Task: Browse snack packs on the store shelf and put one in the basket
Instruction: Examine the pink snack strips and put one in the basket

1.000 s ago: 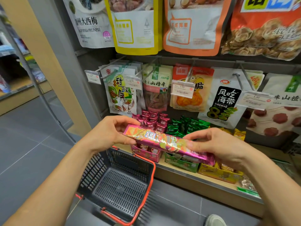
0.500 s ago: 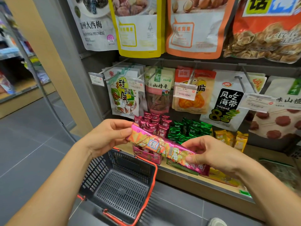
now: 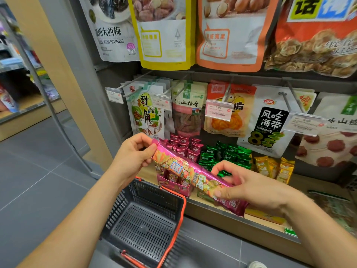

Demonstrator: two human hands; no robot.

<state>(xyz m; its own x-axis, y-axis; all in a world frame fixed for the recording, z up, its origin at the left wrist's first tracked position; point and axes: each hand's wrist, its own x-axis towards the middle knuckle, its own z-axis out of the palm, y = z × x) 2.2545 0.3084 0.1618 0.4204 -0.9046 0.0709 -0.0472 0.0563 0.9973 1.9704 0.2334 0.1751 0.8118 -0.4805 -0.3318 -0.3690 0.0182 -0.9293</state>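
One long pink foil snack pack (image 3: 193, 175) is held on a slant between both hands, in front of the store shelf (image 3: 251, 225) and not yet in the basket. The left hand (image 3: 133, 157) has its grip narrowed to a pinch on the upper crimped end, thumb against curled fingers. The right hand (image 3: 247, 186) has its grip round the lower part, thumb on the printed face and fingers curled behind.

The pack looks light. Its glossy film is likely slick and crinkly, and whatever is inside may be brittle, so squeezing the middle seems unwise. The flat crimped ends, or a loose hold across the body, seem the safest places to take it.

Below the left grip and nearer the person sits the dark grey slatted plastic basket with red handles (image 3: 143, 229), nothing lying in it. Just behind the pack, between the two grips, stands a pink cardboard display carton (image 3: 173, 187) of like packs. Small green foil packs (image 3: 224, 153) lie beyond the right grip, and yellow foil packs (image 3: 270, 167) stand to its far side. Hanging pouches of dried fruit and nuts (image 3: 187, 111) fill the pegs above both grips.
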